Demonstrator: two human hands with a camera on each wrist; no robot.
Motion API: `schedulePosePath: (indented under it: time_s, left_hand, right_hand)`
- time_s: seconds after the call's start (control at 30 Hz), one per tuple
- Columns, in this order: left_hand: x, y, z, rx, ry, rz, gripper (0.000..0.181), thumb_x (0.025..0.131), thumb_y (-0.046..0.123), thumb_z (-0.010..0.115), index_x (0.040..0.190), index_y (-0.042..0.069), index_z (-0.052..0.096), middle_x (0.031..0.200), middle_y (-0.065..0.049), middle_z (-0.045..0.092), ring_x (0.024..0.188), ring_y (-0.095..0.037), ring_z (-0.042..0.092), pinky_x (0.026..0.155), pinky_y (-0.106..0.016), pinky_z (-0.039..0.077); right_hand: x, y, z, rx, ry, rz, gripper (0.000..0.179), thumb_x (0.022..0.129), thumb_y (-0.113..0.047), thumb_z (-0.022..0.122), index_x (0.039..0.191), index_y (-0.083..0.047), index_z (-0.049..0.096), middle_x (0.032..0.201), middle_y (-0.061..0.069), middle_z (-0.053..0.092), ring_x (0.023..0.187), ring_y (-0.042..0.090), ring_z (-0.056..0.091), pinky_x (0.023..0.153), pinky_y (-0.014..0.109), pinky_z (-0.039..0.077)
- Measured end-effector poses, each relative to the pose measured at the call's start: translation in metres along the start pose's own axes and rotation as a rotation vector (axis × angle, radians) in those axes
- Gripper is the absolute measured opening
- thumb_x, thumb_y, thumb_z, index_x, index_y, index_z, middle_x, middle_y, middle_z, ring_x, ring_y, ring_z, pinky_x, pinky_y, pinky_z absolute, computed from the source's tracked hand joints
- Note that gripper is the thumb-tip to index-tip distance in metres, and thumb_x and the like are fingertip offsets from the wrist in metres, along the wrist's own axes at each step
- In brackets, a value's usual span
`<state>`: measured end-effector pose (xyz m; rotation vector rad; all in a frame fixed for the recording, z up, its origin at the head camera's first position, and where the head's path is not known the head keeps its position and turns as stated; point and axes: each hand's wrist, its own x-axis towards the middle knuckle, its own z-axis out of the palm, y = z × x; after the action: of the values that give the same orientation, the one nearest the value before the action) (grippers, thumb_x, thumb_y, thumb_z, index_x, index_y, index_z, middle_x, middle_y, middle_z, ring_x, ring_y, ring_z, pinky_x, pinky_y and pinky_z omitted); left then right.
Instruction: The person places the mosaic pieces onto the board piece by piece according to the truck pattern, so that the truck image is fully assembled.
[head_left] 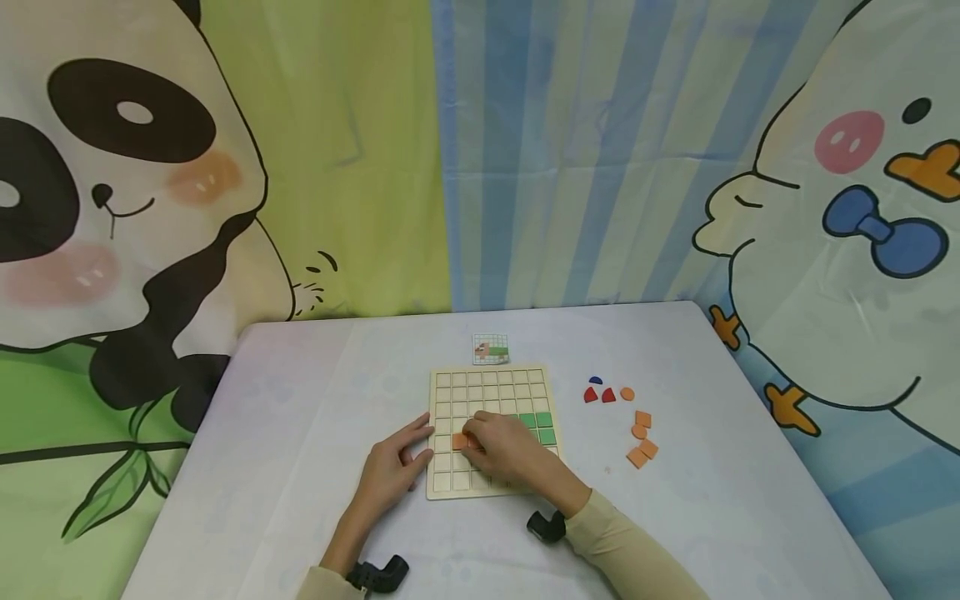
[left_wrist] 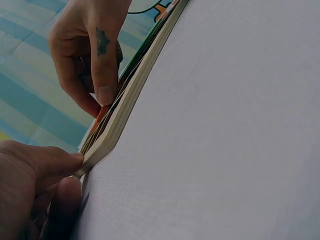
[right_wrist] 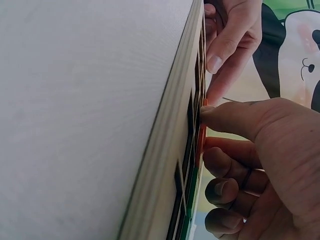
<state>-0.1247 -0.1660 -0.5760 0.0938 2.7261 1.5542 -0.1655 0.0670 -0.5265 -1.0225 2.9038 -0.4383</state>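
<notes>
A wooden grid board [head_left: 491,383] lies on the table, with green square tiles [head_left: 543,420] in cells at its right side. An orange tile [head_left: 458,442] sits on the board just left of my right hand [head_left: 506,446]. That hand's thumb and index finger pinch an orange piece [right_wrist: 200,142] at the board's surface; the fingers hide part of it. My left hand [head_left: 393,462] rests against the board's left edge, thumb and fingertips touching the rim. In the left wrist view, the left thumb [left_wrist: 55,159] meets the board's corner.
Right of the board lie several loose orange pieces [head_left: 642,419], two red pieces [head_left: 591,395], an orange disc [head_left: 627,393] and a blue half-disc [head_left: 596,380]. A small picture card [head_left: 491,349] lies behind the board. Printed curtains [head_left: 570,167] hang beyond the white table [head_left: 322,375].
</notes>
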Motion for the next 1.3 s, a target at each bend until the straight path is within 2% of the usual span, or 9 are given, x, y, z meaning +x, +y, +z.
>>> schedulePosePath:
  time_s: [0.2,0.4,0.67,0.8,1.03,1.3]
  left_hand:
    - [0.0,0.0,0.001,-0.002,0.006,0.014,0.047,0.093,0.011,0.08,0.139,0.018,0.072,0.154,0.009,0.063,0.046,-0.008,0.051,0.043,-0.026,0.043]
    - [0.0,-0.001,0.001,0.006,0.005,0.02,0.046,0.094,0.011,0.08,0.139,0.017,0.072,0.153,0.008,0.063,0.046,-0.008,0.051,0.043,-0.025,0.043]
    - [0.0,0.001,0.0,0.015,-0.005,-0.002,0.046,0.096,0.015,0.079,0.141,0.021,0.07,0.15,0.012,0.064,0.046,-0.009,0.051,0.043,-0.025,0.044]
    - [0.0,0.002,0.0,0.017,-0.001,-0.013,0.046,0.095,0.015,0.079,0.14,0.02,0.07,0.153,0.013,0.062,0.047,-0.01,0.052,0.044,-0.026,0.045]
    - [-0.001,0.001,0.001,0.011,0.006,-0.007,0.045,0.095,0.014,0.079,0.139,0.018,0.072,0.155,0.013,0.061,0.047,-0.01,0.052,0.043,-0.026,0.044]
    - [-0.001,0.001,0.002,0.015,0.007,-0.002,0.045,0.095,0.013,0.079,0.139,0.017,0.071,0.155,0.011,0.061,0.047,-0.01,0.052,0.043,-0.025,0.044]
  right_hand:
    - [0.0,0.0,0.0,0.004,0.004,-0.005,0.025,0.102,-0.034,0.072,0.115,-0.014,0.075,0.089,-0.008,0.062,0.069,0.004,0.047,0.061,0.019,0.038]
    - [-0.001,0.0,0.0,0.02,-0.008,0.004,0.03,0.102,-0.035,0.071,0.123,-0.014,0.073,0.095,-0.007,0.066,0.071,0.004,0.048,0.062,0.019,0.04]
    - [-0.015,0.007,-0.01,0.093,-0.001,0.056,0.03,0.102,-0.03,0.072,0.126,-0.013,0.072,0.101,-0.005,0.07,0.075,0.005,0.052,0.066,0.02,0.046]
    - [-0.026,0.016,-0.018,0.114,0.011,0.096,0.03,0.1,-0.031,0.074,0.125,-0.013,0.073,0.097,-0.005,0.068,0.074,0.006,0.051,0.064,0.021,0.045]
    - [-0.048,0.041,-0.026,0.116,0.055,0.195,0.033,0.096,-0.03,0.079,0.124,-0.013,0.074,0.083,-0.011,0.056,0.072,0.005,0.047,0.063,0.022,0.04]
    - [-0.075,0.067,-0.037,0.094,0.093,0.328,0.035,0.091,-0.028,0.085,0.121,-0.012,0.076,0.079,-0.009,0.053,0.068,0.007,0.046,0.059,0.021,0.037]
